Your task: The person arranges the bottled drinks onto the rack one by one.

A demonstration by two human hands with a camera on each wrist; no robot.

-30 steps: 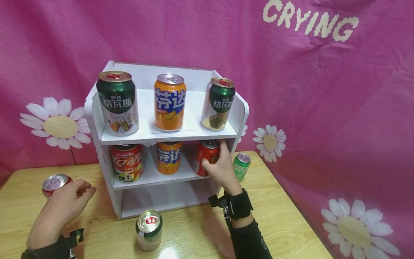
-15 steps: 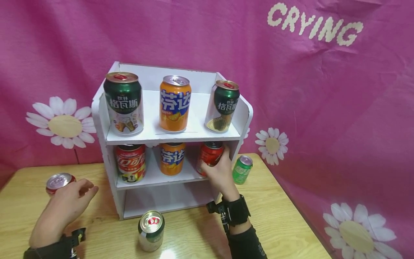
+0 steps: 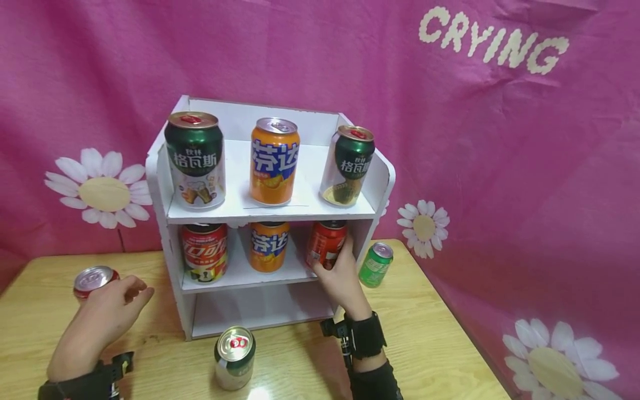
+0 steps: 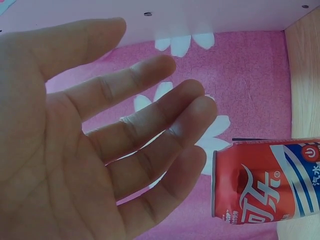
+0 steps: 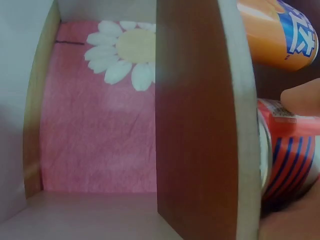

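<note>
Thumb and fingers of the right hand grasp a red can upright in the middle tier of a white shelf, at its right end; whether it touches the board there is unclear. The right forearm reaches forward from the lower edge, thumb on the can's left side. The left hand holds nothing, its fingers apart and gently bent above the tabletop; a second red can stands just beyond its little finger. Left of the grasped can, an orange can stands apart, then a red-and-yellow can. Outside the shelf's right wall stands a green can.
</note>
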